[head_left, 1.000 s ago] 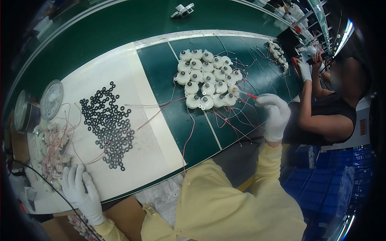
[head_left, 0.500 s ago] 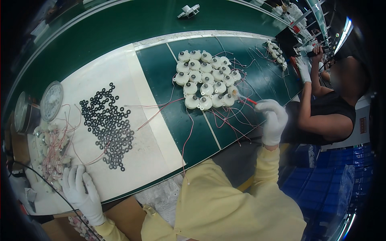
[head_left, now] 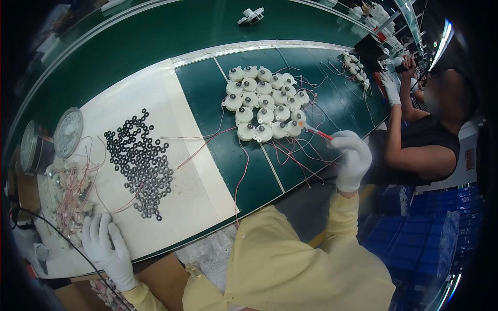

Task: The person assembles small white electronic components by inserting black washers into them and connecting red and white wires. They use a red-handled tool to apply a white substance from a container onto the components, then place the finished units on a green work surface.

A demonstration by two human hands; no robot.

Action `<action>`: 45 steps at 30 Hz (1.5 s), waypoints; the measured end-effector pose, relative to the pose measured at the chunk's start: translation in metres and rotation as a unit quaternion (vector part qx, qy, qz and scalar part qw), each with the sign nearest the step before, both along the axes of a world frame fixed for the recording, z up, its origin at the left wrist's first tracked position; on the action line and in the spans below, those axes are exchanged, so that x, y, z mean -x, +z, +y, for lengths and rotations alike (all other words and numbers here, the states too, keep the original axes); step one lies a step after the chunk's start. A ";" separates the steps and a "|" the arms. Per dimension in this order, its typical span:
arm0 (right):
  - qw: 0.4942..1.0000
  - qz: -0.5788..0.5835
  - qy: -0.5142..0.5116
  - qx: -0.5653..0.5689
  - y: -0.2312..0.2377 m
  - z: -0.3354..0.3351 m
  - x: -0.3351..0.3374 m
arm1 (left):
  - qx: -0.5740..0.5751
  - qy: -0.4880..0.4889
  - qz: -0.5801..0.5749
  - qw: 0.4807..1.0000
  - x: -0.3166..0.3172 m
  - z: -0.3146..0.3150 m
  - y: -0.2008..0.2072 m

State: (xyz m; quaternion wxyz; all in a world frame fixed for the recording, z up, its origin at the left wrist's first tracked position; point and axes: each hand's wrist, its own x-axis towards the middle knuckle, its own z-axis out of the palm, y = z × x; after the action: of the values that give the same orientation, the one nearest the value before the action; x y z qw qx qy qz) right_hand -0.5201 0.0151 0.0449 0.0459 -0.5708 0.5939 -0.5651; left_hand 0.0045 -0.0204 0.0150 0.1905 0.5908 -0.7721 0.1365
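My right hand (head_left: pixel 351 159), in a white glove, pinches a small brush (head_left: pixel 322 135) with a red handle. Its pale tip reaches the cluster's near right edge and appears to touch a white round motor (head_left: pixel 294 128) there. The cluster is several cream-white motors (head_left: pixel 265 100) standing close together, dark shafts up, with red and white wires trailing out. Gloved as well, my left hand (head_left: pixel 106 246) lies on the table's near left edge, fingers stretched out and holding nothing. Just beyond its fingertips is a heap of white motors with pink wires (head_left: pixel 72 194).
Many black rubber rings (head_left: pixel 139 160) are spread over the white mat (head_left: pixel 194 181). Two clear round tubs (head_left: pixel 69 132) stand at the far left. A white part (head_left: pixel 251 16) lies on the green conveyor belt (head_left: pixel 176 26) behind. A co-worker (head_left: pixel 423 129) works at the right.
The white part on the belt has shifted right. The brush has moved very slightly at the cluster's near right edge. My left hand has stayed in place.
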 end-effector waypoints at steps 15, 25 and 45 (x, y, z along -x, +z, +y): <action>0.998 -0.046 -0.016 -0.050 -0.006 -0.009 -0.002 | -0.005 -0.003 0.015 1.000 0.002 -0.001 0.002; 0.995 -0.075 -0.001 -0.073 0.002 -0.004 -0.001 | 0.000 0.000 0.005 1.000 0.001 0.000 0.001; 0.993 -0.079 -0.022 -0.088 0.006 -0.011 -0.003 | -0.005 0.000 0.013 1.000 0.002 0.000 0.001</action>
State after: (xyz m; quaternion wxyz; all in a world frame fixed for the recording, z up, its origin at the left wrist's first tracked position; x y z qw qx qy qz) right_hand -0.5169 0.0043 0.0511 0.1305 -0.5052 0.6480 -0.5548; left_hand 0.0030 -0.0208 0.0160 0.1974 0.5935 -0.7702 0.1248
